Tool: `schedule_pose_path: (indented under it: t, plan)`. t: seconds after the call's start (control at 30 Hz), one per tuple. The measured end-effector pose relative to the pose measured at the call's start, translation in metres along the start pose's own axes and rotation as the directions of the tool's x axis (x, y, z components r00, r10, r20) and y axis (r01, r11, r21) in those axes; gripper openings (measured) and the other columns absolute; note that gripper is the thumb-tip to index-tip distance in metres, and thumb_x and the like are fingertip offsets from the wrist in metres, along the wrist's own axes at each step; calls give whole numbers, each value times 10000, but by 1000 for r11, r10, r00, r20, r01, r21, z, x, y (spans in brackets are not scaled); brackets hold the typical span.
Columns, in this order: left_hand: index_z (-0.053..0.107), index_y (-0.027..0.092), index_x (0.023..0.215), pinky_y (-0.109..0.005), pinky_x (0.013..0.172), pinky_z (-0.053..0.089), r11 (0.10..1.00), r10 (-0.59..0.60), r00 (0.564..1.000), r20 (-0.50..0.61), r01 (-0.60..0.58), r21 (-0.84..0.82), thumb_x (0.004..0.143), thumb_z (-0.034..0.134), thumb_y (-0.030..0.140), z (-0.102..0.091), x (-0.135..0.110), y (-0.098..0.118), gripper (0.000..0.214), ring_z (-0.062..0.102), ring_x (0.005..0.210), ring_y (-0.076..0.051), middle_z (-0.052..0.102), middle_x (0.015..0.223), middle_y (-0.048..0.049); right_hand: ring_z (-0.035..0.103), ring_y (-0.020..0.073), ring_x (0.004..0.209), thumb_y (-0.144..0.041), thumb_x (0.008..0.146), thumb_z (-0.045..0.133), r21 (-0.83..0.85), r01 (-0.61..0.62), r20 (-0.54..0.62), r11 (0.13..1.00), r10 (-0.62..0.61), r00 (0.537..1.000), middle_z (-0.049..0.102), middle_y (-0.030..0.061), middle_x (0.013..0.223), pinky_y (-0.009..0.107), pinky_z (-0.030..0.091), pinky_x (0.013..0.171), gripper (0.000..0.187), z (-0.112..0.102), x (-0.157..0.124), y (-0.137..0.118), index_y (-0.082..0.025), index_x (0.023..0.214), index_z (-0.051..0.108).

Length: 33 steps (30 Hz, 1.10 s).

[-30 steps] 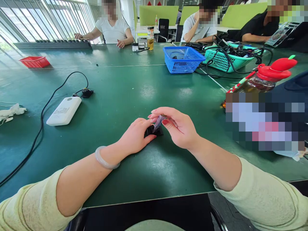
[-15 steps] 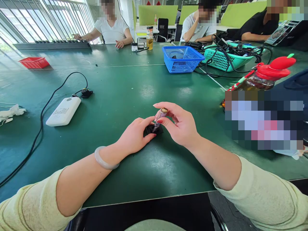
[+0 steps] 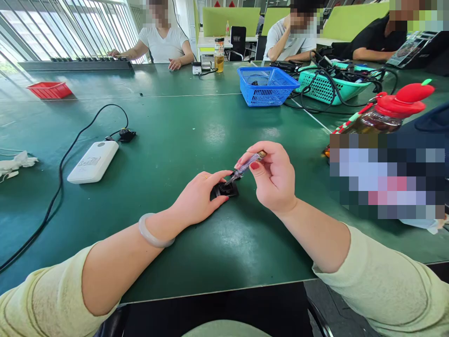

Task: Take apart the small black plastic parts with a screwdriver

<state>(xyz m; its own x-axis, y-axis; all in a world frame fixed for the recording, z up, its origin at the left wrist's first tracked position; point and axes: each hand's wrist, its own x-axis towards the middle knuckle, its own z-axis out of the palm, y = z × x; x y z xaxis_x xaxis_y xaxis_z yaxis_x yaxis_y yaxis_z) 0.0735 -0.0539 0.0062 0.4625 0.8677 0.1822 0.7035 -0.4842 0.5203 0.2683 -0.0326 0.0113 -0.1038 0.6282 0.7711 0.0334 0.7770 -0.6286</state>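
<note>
On the green table, my left hand (image 3: 195, 199) holds a small black square part (image 3: 229, 191) between thumb and fingers. What kind of part it is cannot be made out. My right hand (image 3: 275, 180) is closed on a slim screwdriver (image 3: 248, 164) with a clear purplish handle and a brass-coloured end cap. The screwdriver slants down to the left, and its tip is at the top of the black part. Whether the tip touches it is too small to tell.
Left of my hands lies a white power bank (image 3: 93, 162) with a black cable (image 3: 61, 171) and a small black module (image 3: 126, 135). Farther off are a red tray (image 3: 49, 91), a blue basket (image 3: 268, 89) and a green basket of cables (image 3: 317, 86). A red-lidded bottle (image 3: 389, 110) stands at right.
My right hand has shifted right and slightly up, tilting the screwdriver from nearly upright to a slant. My left hand and the black part have stayed in place.
</note>
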Motion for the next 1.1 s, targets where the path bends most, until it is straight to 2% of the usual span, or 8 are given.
schedule_pose_path:
  t: [0.23,0.43,0.63,0.77,0.83,0.93,1.03,1.1]
  plan:
    - [551,264,1416,-454,997,510,1000,6,1000,-7,-6,2,878,703,248,0,0,0,560,624,1085,-258,717,1171,-55,688,143,778,-336,987,582,-41,-60,78,997,63,995,670,-3,872,335,609,750,114,2,1,2,-251,1062,578]
    - [589,248,1367,-435,978,526,1000,27,999,-20,-26,11,876,707,228,0,1,0,506,637,1065,-251,726,1129,-54,664,126,723,-339,837,774,-51,-160,31,986,161,986,645,-38,797,298,604,717,219,2,7,-5,-242,903,589]
    - [624,245,1323,-434,967,534,997,80,990,-117,-78,19,903,672,264,-3,-2,0,423,637,1066,-246,733,1131,-58,704,131,791,-302,923,678,-79,-203,40,976,207,978,699,-26,875,307,609,777,120,-1,9,-1,-256,1025,633]
    - [637,246,1305,-428,970,532,997,70,969,-237,-60,49,906,666,254,-4,-3,0,400,638,1067,-243,741,1125,-54,720,151,878,-301,974,615,-88,-102,-1,991,102,995,708,-10,932,336,608,828,92,-4,7,3,-268,1059,625]
    - [645,241,1291,-433,978,527,997,37,953,-301,-16,71,906,671,256,-4,-2,0,386,636,1076,-247,741,1147,-57,711,163,892,-324,990,592,-101,-5,-86,995,-4,996,692,2,951,349,607,811,96,-5,7,3,-274,1070,603]
    - [671,241,1252,-447,995,517,992,-24,917,-398,70,101,915,658,252,-4,-2,-2,337,626,1102,-259,738,1178,-62,680,164,842,-342,1008,551,-185,91,-236,979,-134,963,652,14,959,348,591,741,97,-7,8,4,-282,1081,575]
    - [669,248,1278,-454,1005,511,980,-96,904,-417,159,119,918,628,235,-7,-3,-3,362,620,1104,-263,704,1237,-75,653,155,798,-346,1020,520,-277,100,-296,956,-184,937,613,12,932,353,570,731,100,-10,11,7,-283,1087,561]
    - [664,258,1314,-450,983,522,965,-155,912,-379,222,140,906,619,238,-10,-4,-4,411,641,1003,-241,652,1290,-89,642,153,784,-341,1022,505,-335,67,-294,940,-172,940,603,11,915,353,557,730,102,-12,13,9,-275,1079,559]
